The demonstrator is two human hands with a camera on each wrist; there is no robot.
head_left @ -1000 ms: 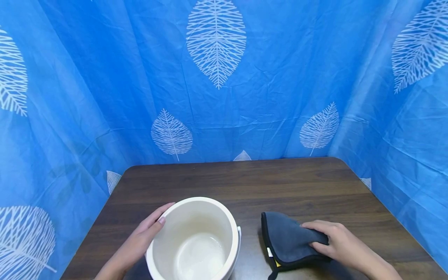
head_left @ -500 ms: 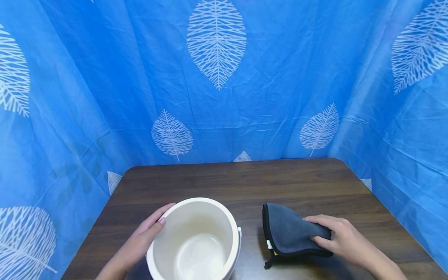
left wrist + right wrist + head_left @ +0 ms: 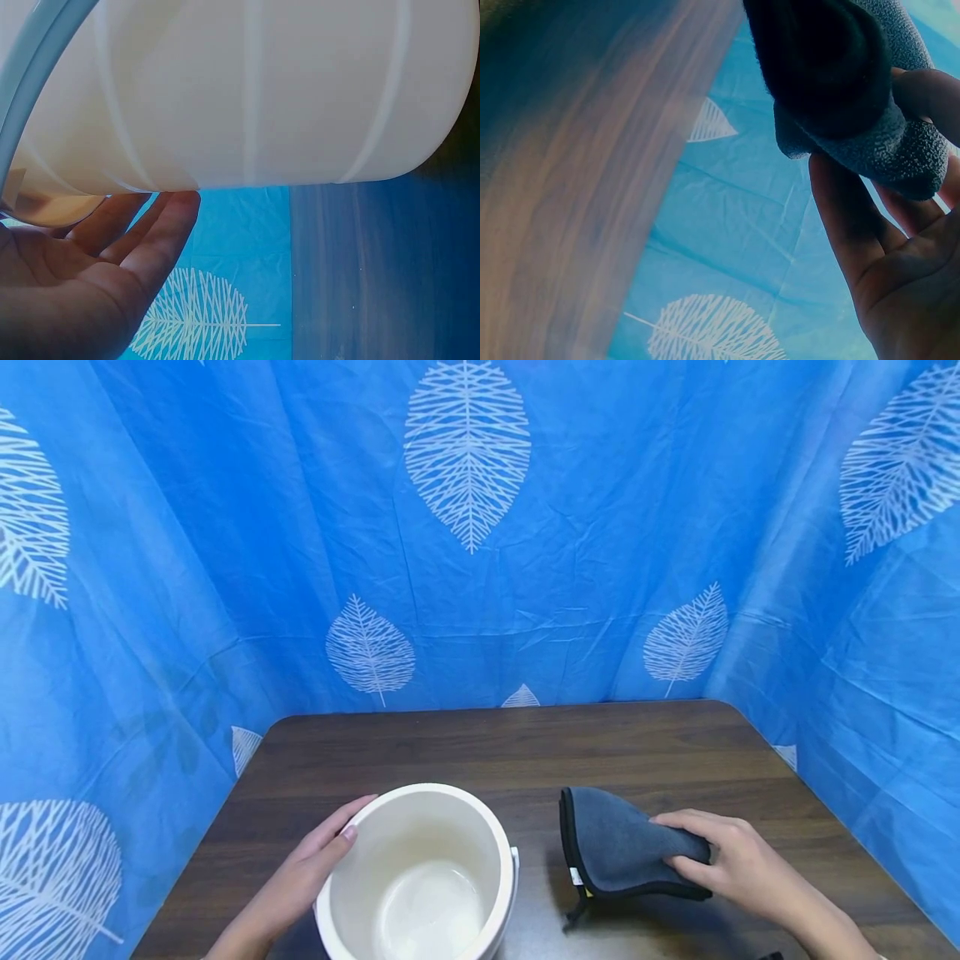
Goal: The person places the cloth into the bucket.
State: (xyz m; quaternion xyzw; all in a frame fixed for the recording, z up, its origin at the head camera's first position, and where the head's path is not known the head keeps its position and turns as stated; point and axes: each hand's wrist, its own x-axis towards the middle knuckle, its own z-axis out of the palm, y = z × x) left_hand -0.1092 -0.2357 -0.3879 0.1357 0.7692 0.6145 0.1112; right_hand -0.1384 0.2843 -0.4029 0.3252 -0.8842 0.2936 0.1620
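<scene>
A cream bucket (image 3: 420, 843) stands upright at the front of the table in the head view, its mouth towards me and its inside bare. My left hand (image 3: 303, 864) rests against its outer left side near the rim, and in the left wrist view the fingers (image 3: 169, 232) lie fairly straight along the wall. To the right of the bucket, my right hand (image 3: 731, 864) pinches a folded dark grey cloth (image 3: 618, 847) with black edging between thumb and fingers. Its left part hangs over the table with a dark loop dangling. In the right wrist view the cloth (image 3: 915, 150) shows fuzzy pile.
The bucket's pale handle (image 3: 513, 877) hangs down its right side. Dark wood-grain table (image 3: 510, 743) extends behind both things. A blue curtain (image 3: 570, 568) with white leaf prints encloses the table at the back and sides.
My right hand has raised the cloth a little and shifted it slightly away from me, so its loop now hangs down. The left hand and the bucket have stayed in place.
</scene>
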